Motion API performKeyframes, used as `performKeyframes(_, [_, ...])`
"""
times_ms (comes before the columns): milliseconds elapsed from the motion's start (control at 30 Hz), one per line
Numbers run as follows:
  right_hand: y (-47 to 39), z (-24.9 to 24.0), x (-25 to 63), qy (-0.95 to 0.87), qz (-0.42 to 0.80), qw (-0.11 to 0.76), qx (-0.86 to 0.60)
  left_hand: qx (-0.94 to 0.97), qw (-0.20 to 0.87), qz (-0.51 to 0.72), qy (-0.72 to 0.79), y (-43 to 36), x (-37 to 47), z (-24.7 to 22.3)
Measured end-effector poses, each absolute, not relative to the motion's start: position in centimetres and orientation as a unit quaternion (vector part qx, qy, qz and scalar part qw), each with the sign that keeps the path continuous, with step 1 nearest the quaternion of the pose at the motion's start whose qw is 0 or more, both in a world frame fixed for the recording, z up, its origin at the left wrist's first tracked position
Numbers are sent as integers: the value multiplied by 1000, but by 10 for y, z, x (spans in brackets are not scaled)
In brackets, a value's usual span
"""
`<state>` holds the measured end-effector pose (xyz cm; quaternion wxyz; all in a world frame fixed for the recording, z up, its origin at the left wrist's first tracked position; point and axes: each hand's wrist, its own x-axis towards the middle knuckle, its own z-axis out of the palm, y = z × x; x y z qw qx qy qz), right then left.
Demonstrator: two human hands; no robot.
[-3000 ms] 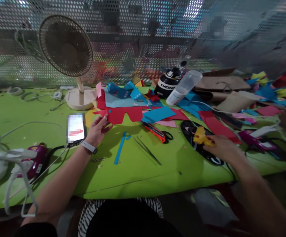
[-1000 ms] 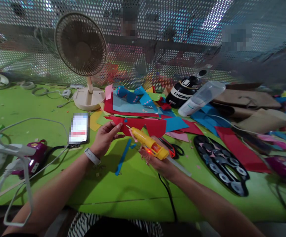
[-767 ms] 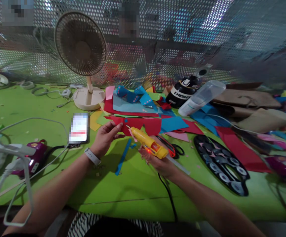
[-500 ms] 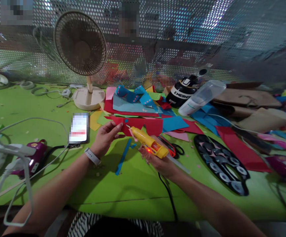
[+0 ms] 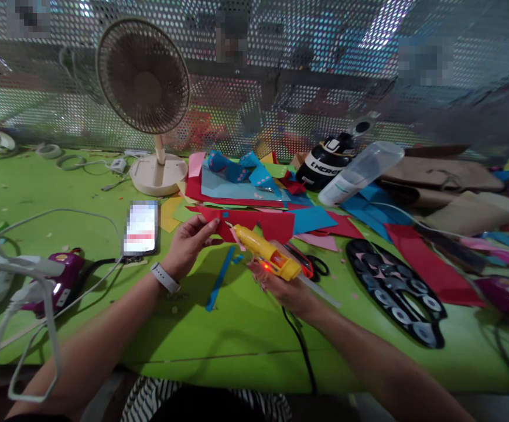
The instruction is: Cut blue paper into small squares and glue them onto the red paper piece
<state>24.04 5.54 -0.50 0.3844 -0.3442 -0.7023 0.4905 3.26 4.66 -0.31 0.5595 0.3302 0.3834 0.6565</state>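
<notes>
Between thumb and fingers, my left hand [image 5: 191, 240] pinches the left end of a red paper strip [image 5: 276, 224]. A small blue paper square [image 5: 225, 215] shows on that strip, close to my fingertips. Wrapped round a yellow hot glue gun [image 5: 256, 243], my right hand [image 5: 280, 287] points its nozzle up and left at the red paper. A red light glows on the gun, and a clear glue stick [image 5: 320, 292] juts from its back. Below lie a narrow blue paper strip [image 5: 219, 278] and tiny blue scraps [image 5: 237, 258]. Scissors [image 5: 318, 266] are partly hidden behind the gun.
On the left are a phone [image 5: 141, 225], a fan [image 5: 160, 176] and a purple power strip [image 5: 67, 275] with white cables. To the right sit a black paint palette [image 5: 395, 293], a black bottle [image 5: 324, 164] and a clear bottle [image 5: 362, 173]. Coloured paper [image 5: 241, 186] is piled behind my hands.
Almost nothing differs. The right part of the red strip has shifted slightly; both hands and the glue gun keep nearly the same place.
</notes>
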Motion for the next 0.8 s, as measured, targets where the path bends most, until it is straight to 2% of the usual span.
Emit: performKeyframes(800, [55,-1,238,-714,446,393,-371,341,546,655,395,46,32,-1])
